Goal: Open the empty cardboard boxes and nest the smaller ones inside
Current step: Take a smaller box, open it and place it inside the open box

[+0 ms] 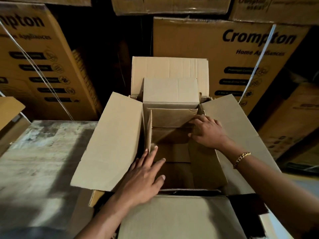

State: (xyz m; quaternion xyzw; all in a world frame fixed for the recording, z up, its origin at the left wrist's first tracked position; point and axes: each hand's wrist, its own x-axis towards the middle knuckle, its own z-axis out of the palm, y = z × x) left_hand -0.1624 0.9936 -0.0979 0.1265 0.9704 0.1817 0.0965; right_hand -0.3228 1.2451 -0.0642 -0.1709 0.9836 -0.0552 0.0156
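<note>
A large plain cardboard box point(110, 142) stands open in the middle of the head view, its four flaps spread outward. Inside it sits a smaller open box point(172, 118), its back flap upright and its dark floor visible. My left hand point(145, 178) lies with straight fingers against the inner box's left wall and flap. My right hand point(207, 131) reaches in from the right, fingers curled over the smaller box's right flap near its back corner.
Printed Crompton cartons point(224, 49) are stacked close behind and at the left point(38, 62), with more overhead. A worn grey surface point(38, 161) lies left of the open box. Another carton's corner point(8, 114) juts in at the far left.
</note>
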